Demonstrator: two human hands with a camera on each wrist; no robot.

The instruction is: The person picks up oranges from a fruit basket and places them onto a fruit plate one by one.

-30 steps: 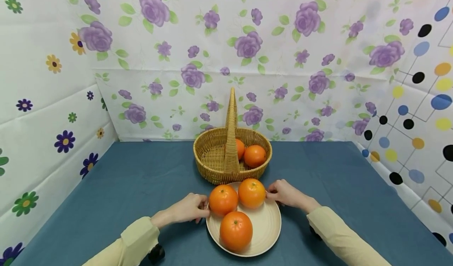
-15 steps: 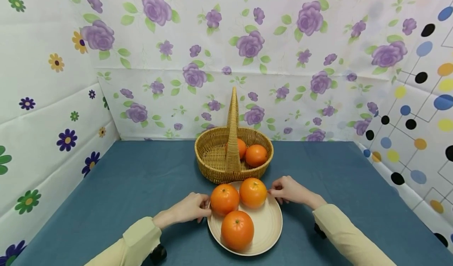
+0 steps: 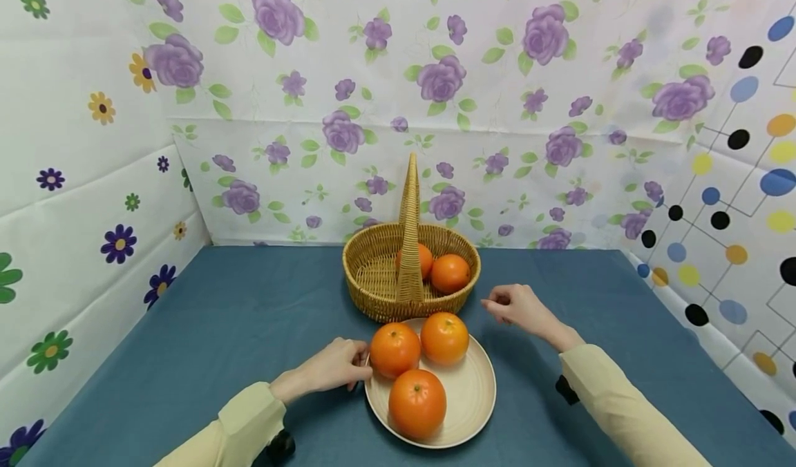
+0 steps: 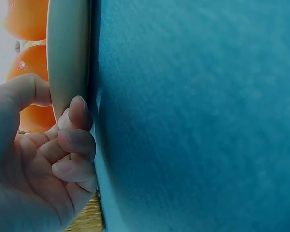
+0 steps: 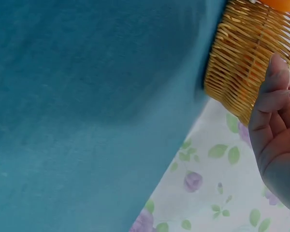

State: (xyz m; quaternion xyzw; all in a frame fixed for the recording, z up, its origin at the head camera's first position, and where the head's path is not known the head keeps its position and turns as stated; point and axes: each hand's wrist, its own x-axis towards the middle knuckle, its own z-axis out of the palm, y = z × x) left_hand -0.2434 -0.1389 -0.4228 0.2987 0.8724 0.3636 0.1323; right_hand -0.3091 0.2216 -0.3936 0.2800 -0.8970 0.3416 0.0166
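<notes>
A cream plate (image 3: pixel 470 392) lies on the blue cloth with three oranges on it: one at its back left (image 3: pixel 394 349), another orange (image 3: pixel 444 338) at the back and a third orange (image 3: pixel 417 405) in front. My left hand (image 3: pixel 328 367) pinches the plate's left rim; in the left wrist view the thumb is over the edge and the fingers (image 4: pixel 76 142) curl against the underside. My right hand (image 3: pixel 524 309) is apart from the plate, to its upper right, fingers loosely bent and holding nothing. It is nearest the wicker basket (image 3: pixel 372 300), whose side (image 5: pixel 241 53) shows beyond the fingers.
Behind the plate, close to its far edge, stands the basket with a tall arched handle (image 3: pixel 408 232). Two oranges (image 3: pixel 450 273) lie in its right half. Blue cloth (image 3: pixel 267 301) covers the table, and a flowered sheet (image 3: pixel 286 177) hangs behind it.
My right hand has let go of the plate's right rim and moved up and right, toward the basket's right side. The left hand stays at the plate's left rim.
</notes>
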